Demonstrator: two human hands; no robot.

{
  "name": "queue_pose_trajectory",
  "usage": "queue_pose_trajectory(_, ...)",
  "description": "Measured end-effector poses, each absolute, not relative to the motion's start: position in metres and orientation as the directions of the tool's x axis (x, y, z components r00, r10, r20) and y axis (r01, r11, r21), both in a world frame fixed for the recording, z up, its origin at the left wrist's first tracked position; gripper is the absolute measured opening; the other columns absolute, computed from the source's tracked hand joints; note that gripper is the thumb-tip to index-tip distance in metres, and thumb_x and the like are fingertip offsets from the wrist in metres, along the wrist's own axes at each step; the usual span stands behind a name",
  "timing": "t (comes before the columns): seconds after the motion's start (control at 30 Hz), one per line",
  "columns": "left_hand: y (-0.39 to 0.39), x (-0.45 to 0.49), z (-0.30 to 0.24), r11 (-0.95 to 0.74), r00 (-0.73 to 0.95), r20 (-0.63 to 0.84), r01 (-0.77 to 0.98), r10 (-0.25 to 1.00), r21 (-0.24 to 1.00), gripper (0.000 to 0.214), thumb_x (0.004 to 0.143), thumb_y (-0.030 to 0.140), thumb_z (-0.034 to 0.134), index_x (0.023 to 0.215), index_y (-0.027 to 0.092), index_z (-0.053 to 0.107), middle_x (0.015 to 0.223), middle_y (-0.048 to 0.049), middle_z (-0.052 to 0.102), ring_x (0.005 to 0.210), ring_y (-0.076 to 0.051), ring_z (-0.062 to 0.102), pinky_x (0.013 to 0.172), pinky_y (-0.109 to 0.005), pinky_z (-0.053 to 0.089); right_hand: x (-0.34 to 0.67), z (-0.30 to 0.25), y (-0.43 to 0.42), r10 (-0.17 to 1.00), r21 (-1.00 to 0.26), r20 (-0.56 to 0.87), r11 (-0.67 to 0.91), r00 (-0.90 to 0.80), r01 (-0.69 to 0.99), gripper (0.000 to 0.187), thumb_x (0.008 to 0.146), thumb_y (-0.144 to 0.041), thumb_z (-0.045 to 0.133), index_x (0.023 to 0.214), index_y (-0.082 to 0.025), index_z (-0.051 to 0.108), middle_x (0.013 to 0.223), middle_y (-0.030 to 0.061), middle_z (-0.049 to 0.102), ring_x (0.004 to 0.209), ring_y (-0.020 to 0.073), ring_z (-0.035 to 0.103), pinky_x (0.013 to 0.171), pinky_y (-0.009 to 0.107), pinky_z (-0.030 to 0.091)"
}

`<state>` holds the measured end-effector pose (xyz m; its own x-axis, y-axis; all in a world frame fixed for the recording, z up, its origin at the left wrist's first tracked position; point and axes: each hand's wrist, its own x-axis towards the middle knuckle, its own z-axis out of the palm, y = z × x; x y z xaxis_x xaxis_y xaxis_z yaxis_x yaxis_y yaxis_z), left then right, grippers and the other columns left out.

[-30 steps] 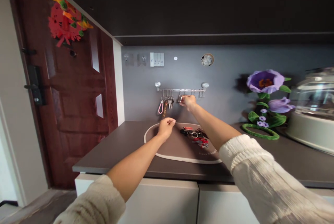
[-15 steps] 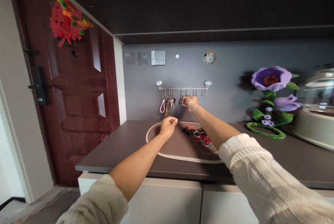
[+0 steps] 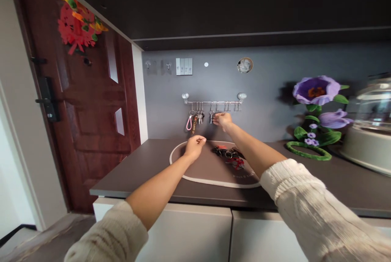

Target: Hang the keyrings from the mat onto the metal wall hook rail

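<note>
My right hand (image 3: 223,120) is just right of a key on a ring (image 3: 211,116) that hangs from a hook. Its fingers are stretched out and look slightly apart from the key. My left hand (image 3: 194,146) hovers over the mat (image 3: 195,172), fingers curled and thumb against them, with nothing visible in it. The metal hook rail (image 3: 207,102) is fixed to the wall above both hands. On its left hooks hang a pink strap (image 3: 189,123), a brown patterned strap (image 3: 194,125) and several keys (image 3: 200,118). A pile of keys and key rings (image 3: 229,154) with red and black parts lies on the mat.
A purple flower ornament (image 3: 316,91) with a green base stands right on the counter (image 3: 131,168), beside a white and clear appliance (image 3: 369,144). A dark shelf (image 3: 232,5) overhangs the wall. A reddish-brown door (image 3: 91,140) is at left.
My right fingers have drawn slightly away from the key, which now hangs on its hook in full view. My left hand has stayed almost where it was.
</note>
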<state>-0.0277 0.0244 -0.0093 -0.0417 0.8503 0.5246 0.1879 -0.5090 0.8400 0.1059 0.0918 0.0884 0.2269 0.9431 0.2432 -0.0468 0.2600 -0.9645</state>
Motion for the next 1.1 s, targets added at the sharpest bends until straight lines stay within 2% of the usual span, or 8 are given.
queue_pose_trajectory(0.23,0.021,-0.028,-0.008,-0.527,0.031,0.537,0.255,0.843,0.811,0.014,0.071,0.024,0.054,0.075,0.013,0.062,0.068,-0.0024,0.061,0.062,-0.01,0.052,0.065,-0.024,0.041,0.12,0.083,0.063,0.949,-0.956,0.289,0.293,0.129,-0.018,0.014,0.08,-0.011,0.044,0.068,-0.015,0.05,0.07,0.0024,0.06,0.056,0.0063,0.056,0.063,0.025,0.05)
queue_pose_trajectory(0.47,0.018,-0.019,0.003,-0.516,0.115,0.52,0.419,0.846,0.747,0.01,0.069,0.016,0.055,0.074,0.013,0.063,0.074,-0.0042,0.063,0.066,-0.011,0.054,0.068,-0.024,0.042,0.134,0.073,0.031,0.938,-0.938,0.345,0.346,0.043,-0.032,0.007,0.079,-0.014,0.048,0.076,-0.015,0.053,0.074,0.0035,0.062,0.061,0.0068,0.058,0.062,0.021,0.047)
queue_pose_trajectory(0.6,0.025,-0.007,0.005,-0.432,0.052,0.467,0.481,0.883,0.763,0.011,0.068,0.012,0.056,0.074,0.013,0.065,0.072,-0.0044,0.064,0.063,-0.011,0.054,0.066,-0.024,0.043,0.14,0.058,0.021,0.922,-0.923,0.386,0.386,0.042,0.012,0.006,0.078,-0.013,0.049,0.078,-0.015,0.054,0.072,0.0038,0.063,0.06,0.007,0.057,0.06,0.02,0.045)
queue_pose_trajectory(0.8,0.038,0.007,-0.009,-0.356,0.0,0.43,0.56,0.903,0.748,0.012,0.069,0.014,0.056,0.077,0.015,0.066,0.073,-0.0036,0.065,0.064,-0.012,0.054,0.066,-0.024,0.042,0.151,0.025,0.02,0.899,-0.881,0.438,0.422,0.031,0.215,0.009,0.075,-0.012,0.05,0.083,-0.015,0.055,0.073,0.0039,0.064,0.067,0.0096,0.059,0.067,0.023,0.046)
queue_pose_trajectory(1.0,0.038,-0.002,-0.015,-0.554,0.289,0.496,0.624,0.819,0.551,0.009,0.067,0.015,0.06,0.073,0.018,0.066,0.075,-0.0028,0.063,0.067,-0.014,0.053,0.07,-0.027,0.041,0.161,0.012,0.026,0.837,-0.681,0.543,0.488,-0.071,0.546,0.015,0.073,-0.015,0.053,0.088,-0.016,0.059,0.077,0.004,0.065,0.07,0.0122,0.059,0.074,0.027,0.045)
queue_pose_trajectory(1.1,0.037,-0.006,-0.015,-0.595,0.324,0.538,0.656,0.778,0.465,0.007,0.066,0.015,0.062,0.07,0.019,0.066,0.077,-0.0031,0.061,0.073,-0.016,0.052,0.075,-0.029,0.039,0.16,0.014,0.025,0.829,-0.581,0.547,0.475,-0.115,0.66,0.019,0.073,-0.012,0.052,0.09,-0.016,0.06,0.078,0.0044,0.066,0.072,0.0127,0.059,0.074,0.026,0.043)
